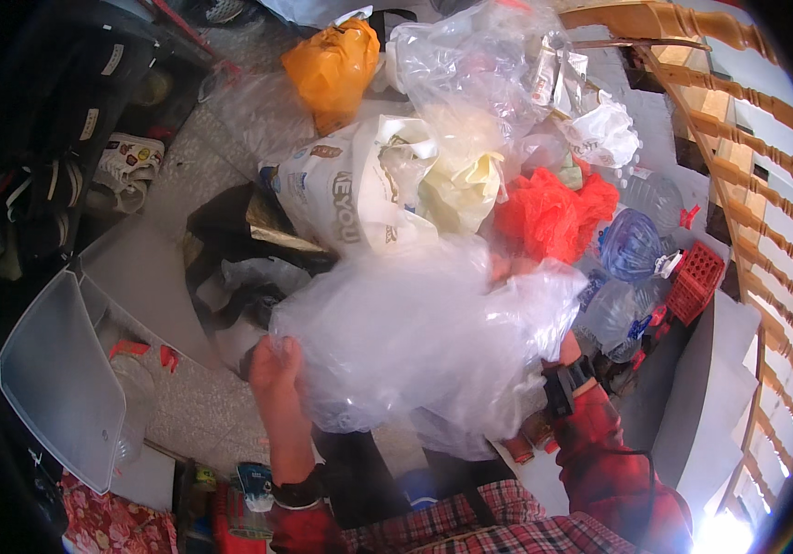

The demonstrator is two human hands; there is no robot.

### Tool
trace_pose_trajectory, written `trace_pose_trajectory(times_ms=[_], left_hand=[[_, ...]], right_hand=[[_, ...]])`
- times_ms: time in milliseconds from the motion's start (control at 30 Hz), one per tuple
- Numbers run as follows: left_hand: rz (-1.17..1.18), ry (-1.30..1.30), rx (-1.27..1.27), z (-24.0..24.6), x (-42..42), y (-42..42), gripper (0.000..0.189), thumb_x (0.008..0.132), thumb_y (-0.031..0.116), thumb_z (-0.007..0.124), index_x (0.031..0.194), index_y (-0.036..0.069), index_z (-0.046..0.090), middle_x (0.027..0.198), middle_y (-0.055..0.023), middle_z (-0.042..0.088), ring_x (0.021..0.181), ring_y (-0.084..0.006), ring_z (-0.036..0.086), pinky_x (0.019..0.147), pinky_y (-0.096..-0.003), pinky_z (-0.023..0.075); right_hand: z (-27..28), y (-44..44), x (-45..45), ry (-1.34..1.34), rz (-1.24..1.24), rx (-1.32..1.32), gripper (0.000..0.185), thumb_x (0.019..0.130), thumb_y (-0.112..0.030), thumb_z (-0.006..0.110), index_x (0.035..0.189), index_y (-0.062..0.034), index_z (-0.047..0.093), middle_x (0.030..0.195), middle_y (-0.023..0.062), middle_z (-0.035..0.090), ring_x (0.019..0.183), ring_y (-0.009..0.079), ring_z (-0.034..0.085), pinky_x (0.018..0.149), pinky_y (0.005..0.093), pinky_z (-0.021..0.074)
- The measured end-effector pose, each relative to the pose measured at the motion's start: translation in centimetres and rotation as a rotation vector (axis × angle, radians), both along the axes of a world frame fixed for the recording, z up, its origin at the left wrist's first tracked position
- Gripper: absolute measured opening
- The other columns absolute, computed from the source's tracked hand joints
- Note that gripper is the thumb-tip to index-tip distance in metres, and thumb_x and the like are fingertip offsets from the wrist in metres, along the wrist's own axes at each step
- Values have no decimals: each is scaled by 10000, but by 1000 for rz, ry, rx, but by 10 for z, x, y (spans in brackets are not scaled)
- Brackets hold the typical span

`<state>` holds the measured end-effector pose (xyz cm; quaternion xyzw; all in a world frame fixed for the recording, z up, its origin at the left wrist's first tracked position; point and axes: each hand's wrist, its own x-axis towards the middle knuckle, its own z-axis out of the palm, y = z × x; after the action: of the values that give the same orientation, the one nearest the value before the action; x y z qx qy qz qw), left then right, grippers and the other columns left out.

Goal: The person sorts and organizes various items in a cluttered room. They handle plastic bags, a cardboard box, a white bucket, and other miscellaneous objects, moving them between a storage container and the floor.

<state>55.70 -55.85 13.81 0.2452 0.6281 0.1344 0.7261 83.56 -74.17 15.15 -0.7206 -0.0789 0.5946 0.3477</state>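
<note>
A large clear plastic bag [396,332] spreads in front of me, crumpled and partly blurred. My left hand [275,363] grips its left edge, fingers curled into the film. At the bag's right side, folds of plastic cover most of my right hand [567,351], so its fingers are hidden. Just beyond the bag stands a white printed plastic sack [320,183], with a pale yellow plastic bag [469,183] against it. A crumpled red plastic bag [555,215] lies beyond my right hand.
Clear water bottles [632,246] and a red plastic basket [695,282] lie to the right, near a wooden banister [770,215]. An orange bag [334,66] sits at the far side. Leftward are shoes [129,163] and a translucent panel [64,381].
</note>
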Motion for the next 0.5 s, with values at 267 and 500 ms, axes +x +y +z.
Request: trace_pose_trajectory(times_ms=[267,500], left_hand=[[80,314,-90,-19,-29,5,372,969,201,591,1312,63,547,1183,-95,628,1031,-198,627,808,-321,537],[85,182,-37,-16,-30,1,404,985,242,556,1348,74,503,1075,-42,619,748,-115,546,595,-249,433]], right_hand=[[1,-19,9,265,-24,825,294,861,-398,667,716,-142,682,1172,143,652,1256,362,461,1059,510,324],[18,-21,-2,318,72,663,334,920,-393,586,869,-82,696,1052,123,713,1088,279,568,1001,415,375]])
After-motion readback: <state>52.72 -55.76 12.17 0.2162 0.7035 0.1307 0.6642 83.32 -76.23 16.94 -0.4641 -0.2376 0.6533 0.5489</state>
